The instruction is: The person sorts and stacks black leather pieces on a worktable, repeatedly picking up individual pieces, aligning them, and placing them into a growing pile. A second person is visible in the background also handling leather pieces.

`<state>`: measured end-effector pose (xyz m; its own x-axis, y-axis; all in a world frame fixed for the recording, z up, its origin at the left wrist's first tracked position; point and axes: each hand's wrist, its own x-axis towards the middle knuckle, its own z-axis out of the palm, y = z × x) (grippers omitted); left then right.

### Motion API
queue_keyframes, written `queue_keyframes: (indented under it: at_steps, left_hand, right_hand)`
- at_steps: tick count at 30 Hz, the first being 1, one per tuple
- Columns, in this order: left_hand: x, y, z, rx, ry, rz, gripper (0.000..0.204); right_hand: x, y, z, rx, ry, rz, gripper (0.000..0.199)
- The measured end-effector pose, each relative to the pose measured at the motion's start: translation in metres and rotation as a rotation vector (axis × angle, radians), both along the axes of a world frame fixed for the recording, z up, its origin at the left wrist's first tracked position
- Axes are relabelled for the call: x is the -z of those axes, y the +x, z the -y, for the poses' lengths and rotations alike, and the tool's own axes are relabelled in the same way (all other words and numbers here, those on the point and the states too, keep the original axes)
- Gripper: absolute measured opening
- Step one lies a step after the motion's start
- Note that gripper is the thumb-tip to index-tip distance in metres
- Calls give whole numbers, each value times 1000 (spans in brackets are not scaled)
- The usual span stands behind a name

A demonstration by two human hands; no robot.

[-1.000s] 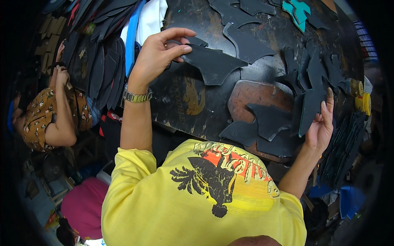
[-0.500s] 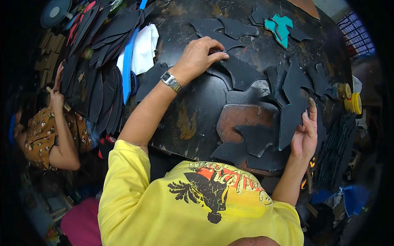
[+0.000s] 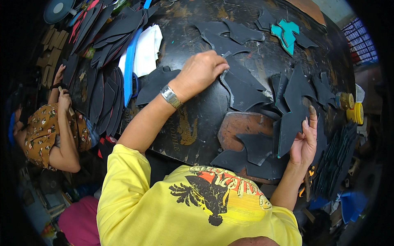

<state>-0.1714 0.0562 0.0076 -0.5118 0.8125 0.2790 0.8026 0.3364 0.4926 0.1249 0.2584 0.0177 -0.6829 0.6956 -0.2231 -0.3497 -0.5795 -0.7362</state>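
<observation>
My left hand (image 3: 201,74), with a metal watch on its wrist, is over the middle of the dark table. Its thumb and fingers pinch the upper left corner of a flat black cut-out piece (image 3: 245,92) with pointed ends and a pale edge. At the right, my right hand (image 3: 304,141) is turned palm up, one finger stretched out and the others bent against a long black piece (image 3: 292,106) with a teal edge. That piece overlaps other dark cut-outs (image 3: 280,90); my right thumb is hidden.
Black cut-outs (image 3: 244,32) and teal pieces (image 3: 286,35) lie at the far side. A brown board (image 3: 234,127) with black pieces on it is near me. Stacked black pieces, a blue strip (image 3: 130,65) and white cloth (image 3: 147,49) lie left, where another person (image 3: 57,135) works. Yellow jar (image 3: 355,113) at right.
My left hand has come nearer with the black piece's corner in its pinch, and that piece has shifted toward me. My right hand keeps its place at the long piece.
</observation>
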Motion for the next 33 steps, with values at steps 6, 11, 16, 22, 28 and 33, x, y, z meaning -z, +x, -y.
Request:
queue_keyframes:
  at_steps: [6, 11, 16, 22, 28, 33]
  left_hand:
    - [-1, -74, -3, -300, 32, -34, 32]
    - [12, -104, -17, -365, -106, 31, 44]
    - [21, -114, -20, -323, -81, 123, 38]
    - [26, -116, -17, -321, -60, 224, 34]
    - [23, -113, -10, -290, -42, 296, 33]
    - [20, -113, -2, -265, -2, 347, 32]
  right_hand:
    - [1, -1, -2, 26, -24, 47, 60]
    - [1, -4, 2, -26, -12, -4, 61]
    - [-2, -6, 0, -23, -3, 7, 60]
    - [2, -8, -1, -19, -10, 11, 60]
    - [5, -9, -1, -37, -18, 12, 59]
    - [7, -7, -2, -25, -19, 29, 59]
